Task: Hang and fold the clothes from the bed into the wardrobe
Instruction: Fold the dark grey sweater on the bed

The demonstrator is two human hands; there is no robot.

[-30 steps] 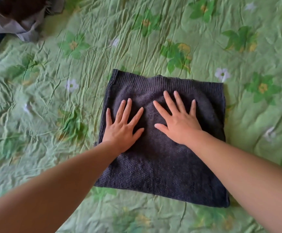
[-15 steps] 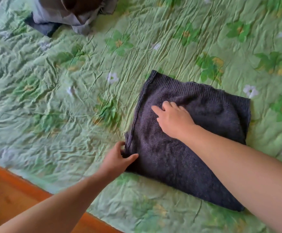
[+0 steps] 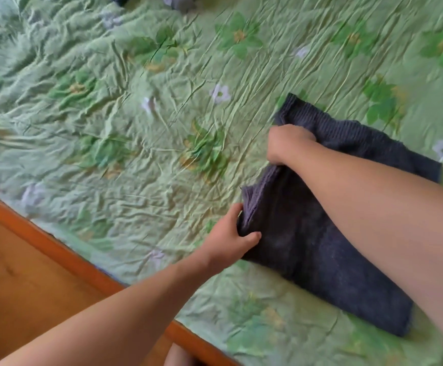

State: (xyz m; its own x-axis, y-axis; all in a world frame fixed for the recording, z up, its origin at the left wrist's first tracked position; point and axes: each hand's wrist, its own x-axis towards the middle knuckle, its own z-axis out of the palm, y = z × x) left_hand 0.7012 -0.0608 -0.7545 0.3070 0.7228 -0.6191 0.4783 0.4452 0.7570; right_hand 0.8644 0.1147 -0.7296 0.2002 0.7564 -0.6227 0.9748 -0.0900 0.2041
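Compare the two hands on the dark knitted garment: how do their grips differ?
The left hand grips the near edge of the sweater, thumb visible on top; the right hand grips farther up, by the ribbed end, its fingers hidden. The left forearm crosses the bedspread; the right forearm lies over the sweater. Both hold its left side.

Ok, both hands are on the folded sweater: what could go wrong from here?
1. The left hand and right hand grip the sweater along one side only; lifted like that, the far layers may sag and the fold open.
2. The sweater lies near the wooden bed edge, so a loose layer could trail off it.
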